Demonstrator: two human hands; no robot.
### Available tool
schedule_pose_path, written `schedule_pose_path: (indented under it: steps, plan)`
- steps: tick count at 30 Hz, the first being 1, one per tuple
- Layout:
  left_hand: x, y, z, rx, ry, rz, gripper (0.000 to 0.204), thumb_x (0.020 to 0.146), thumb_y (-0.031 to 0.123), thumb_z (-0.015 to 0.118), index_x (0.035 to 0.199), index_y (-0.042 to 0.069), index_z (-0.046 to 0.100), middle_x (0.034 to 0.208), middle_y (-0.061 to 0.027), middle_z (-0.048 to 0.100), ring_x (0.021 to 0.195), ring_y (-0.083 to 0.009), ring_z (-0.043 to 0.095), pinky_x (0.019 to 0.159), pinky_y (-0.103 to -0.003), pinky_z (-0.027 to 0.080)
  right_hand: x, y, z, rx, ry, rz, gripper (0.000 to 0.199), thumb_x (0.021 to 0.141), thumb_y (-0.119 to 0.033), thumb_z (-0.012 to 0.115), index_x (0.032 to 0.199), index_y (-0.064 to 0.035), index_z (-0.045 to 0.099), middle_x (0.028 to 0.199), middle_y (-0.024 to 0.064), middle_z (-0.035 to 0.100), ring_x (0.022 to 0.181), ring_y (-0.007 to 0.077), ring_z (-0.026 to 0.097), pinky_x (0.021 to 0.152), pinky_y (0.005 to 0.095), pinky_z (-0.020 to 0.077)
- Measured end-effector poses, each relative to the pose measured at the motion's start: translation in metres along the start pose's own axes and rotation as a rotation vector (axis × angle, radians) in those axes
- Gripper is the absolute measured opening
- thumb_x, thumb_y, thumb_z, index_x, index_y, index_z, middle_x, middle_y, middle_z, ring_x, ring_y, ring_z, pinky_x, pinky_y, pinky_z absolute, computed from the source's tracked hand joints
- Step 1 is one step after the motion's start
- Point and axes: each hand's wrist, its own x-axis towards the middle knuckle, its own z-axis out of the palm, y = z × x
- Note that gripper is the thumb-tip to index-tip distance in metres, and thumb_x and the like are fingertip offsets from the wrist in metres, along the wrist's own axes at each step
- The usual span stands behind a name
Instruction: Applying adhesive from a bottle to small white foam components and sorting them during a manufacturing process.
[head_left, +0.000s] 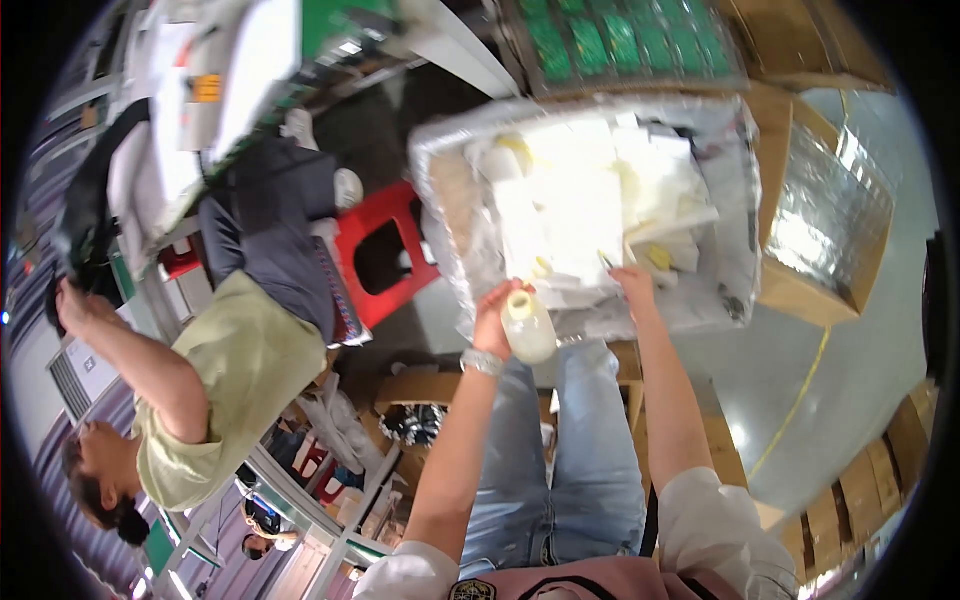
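Observation:
My left hand (497,308) grips a small translucent white bottle (527,325) just in front of a large clear plastic bag (452,190) full of white plastic parts. My right hand (634,283) reaches into the near edge of that bag among the white pieces, and whether it holds one is hidden by the blur. A metal watch (482,361) sits on my left wrist. Below both arms are my knees in blue jeans (585,440).
A co-worker in a pale green shirt (235,380) sits at my left on a red stool (385,255), one hand on a bench. A tray of green boards (620,40) lies beyond the bag. Cardboard boxes (820,230) stand at right; a yellow floor line (800,400) runs past.

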Motion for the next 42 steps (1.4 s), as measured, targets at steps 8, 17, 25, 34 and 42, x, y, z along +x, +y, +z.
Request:
schedule_pose_path:
  steps: [8, 17, 25, 34, 42]
  plan:
    - [-0.133, 0.158, 0.086, 0.131, -0.222, 0.684, 0.023, 0.090, 0.025, 0.057, 0.089, 0.002, 0.056, 0.075, -0.0082, 0.060, 0.057, -0.0196, 0.057, 0.051, -0.033, 0.048, -0.015, -0.013, -0.013, -0.296, 0.052, -0.454, 0.020, 0.076, -0.018, 0.068, 0.082, 0.0004, 0.070, 0.065, 0.0090, 0.065, 0.058, 0.0138, 0.060, 0.054, 0.0317, 0.0455]
    - [-0.134, 0.285, 0.179, 0.768, 0.250, 1.367, 0.027, 0.086, 0.020, 0.063, 0.088, -0.007, 0.066, 0.070, -0.0031, 0.062, 0.062, -0.0062, 0.050, 0.055, -0.020, 0.040, -0.038, -0.020, -0.022, -0.202, 0.060, -0.401, 0.015, 0.072, -0.014, 0.066, 0.077, 0.0000, 0.069, 0.066, 0.0131, 0.065, 0.059, 0.0190, 0.063, 0.057, 0.0313, 0.0464]
    - [-0.154, 0.308, 0.192, 1.292, 0.582, 1.416, 0.021, 0.076, 0.020, 0.068, 0.077, -0.001, 0.067, 0.061, -0.0118, 0.063, 0.056, -0.0241, 0.063, 0.055, -0.032, 0.047, -0.053, -0.028, -0.019, -0.238, 0.023, -0.388, 0.017, 0.074, -0.015, 0.067, 0.080, 0.0004, 0.069, 0.067, 0.0120, 0.066, 0.060, 0.0165, 0.062, 0.057, 0.0300, 0.0460]
    - [-0.159, 0.311, 0.206, 1.434, 0.557, 1.277, 0.030, 0.076, 0.028, 0.069, 0.087, 0.000, 0.065, 0.061, -0.0110, 0.062, 0.056, -0.0228, 0.062, 0.055, -0.032, 0.047, -0.038, -0.030, -0.010, -0.220, -0.003, -0.434, 0.017, 0.076, -0.016, 0.067, 0.080, 0.0009, 0.069, 0.064, 0.0101, 0.065, 0.058, 0.0132, 0.060, 0.055, 0.0292, 0.0450]
    - [-0.172, 0.206, 0.105, 0.578, 0.008, 0.653, 0.020, 0.091, 0.015, 0.053, 0.099, -0.001, 0.062, 0.078, -0.0065, 0.062, 0.066, -0.0119, 0.059, 0.058, -0.022, 0.047, -0.095, -0.081, -0.012, 0.311, -0.153, -0.225, 0.018, 0.085, -0.016, 0.063, 0.089, 0.0003, 0.068, 0.078, 0.0022, 0.066, 0.066, 0.0086, 0.055, 0.058, 0.0254, 0.0445]
